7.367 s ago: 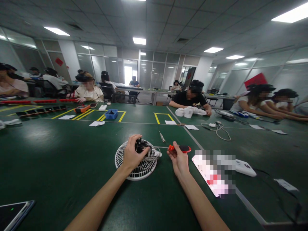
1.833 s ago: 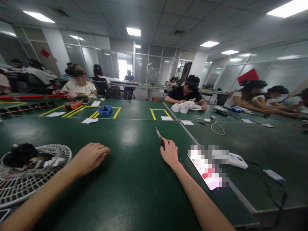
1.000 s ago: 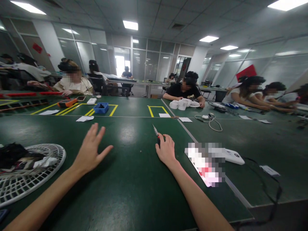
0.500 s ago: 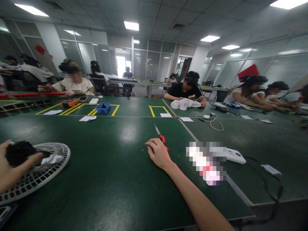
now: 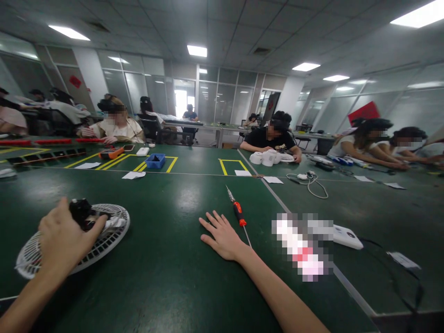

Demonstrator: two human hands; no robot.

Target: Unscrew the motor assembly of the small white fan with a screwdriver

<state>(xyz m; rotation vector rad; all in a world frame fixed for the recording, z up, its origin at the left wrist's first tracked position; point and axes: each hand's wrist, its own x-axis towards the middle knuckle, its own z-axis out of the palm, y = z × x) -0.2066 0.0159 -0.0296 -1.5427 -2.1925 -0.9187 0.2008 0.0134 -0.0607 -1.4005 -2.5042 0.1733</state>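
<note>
My left hand (image 5: 61, 240) is closed round the black motor block (image 5: 80, 211) that sits on a white fan grille (image 5: 104, 233) lying flat on the green table. My right hand (image 5: 222, 236) rests open and flat on the table, fingers spread, holding nothing. Just to its right lies a red-handled screwdriver (image 5: 237, 212), its tip pointing away from me. It is not touching my fingers.
A white device (image 5: 347, 236) with a black cable lies right of a blurred patch. Further back are a blue tray (image 5: 156, 161), paper slips, a white coiled cable (image 5: 314, 183) and yellow floor-tape marks. Several other people sit working around the table's far side.
My right hand has let go of the screwdriver and spread flat beside it. My left hand has gripped the motor block and brought the fan grille in from the left.
</note>
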